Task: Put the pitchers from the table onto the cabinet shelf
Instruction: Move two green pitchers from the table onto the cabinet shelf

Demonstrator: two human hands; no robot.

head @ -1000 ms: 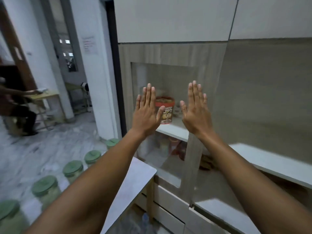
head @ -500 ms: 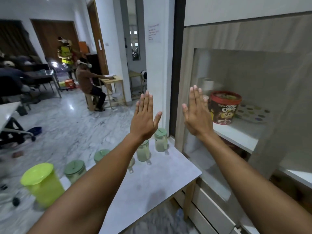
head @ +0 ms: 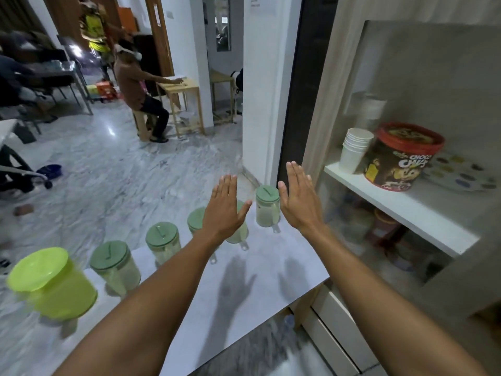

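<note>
View swung left & down off cabinet toward table (head: 271,267). Both flat hands dropped lower, now over the pitchers (head: 267,206).

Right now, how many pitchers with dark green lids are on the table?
5, in a row along the table's far edge: one, the next, one, one mostly behind the left hand, and one nearest the cabinet. None seems fully hidden.

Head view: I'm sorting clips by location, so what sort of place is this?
Probably an office or workroom pantry corner: a cabinet shelf with paper cups and a snack tub, and someone seated at a small desk behind.
</note>
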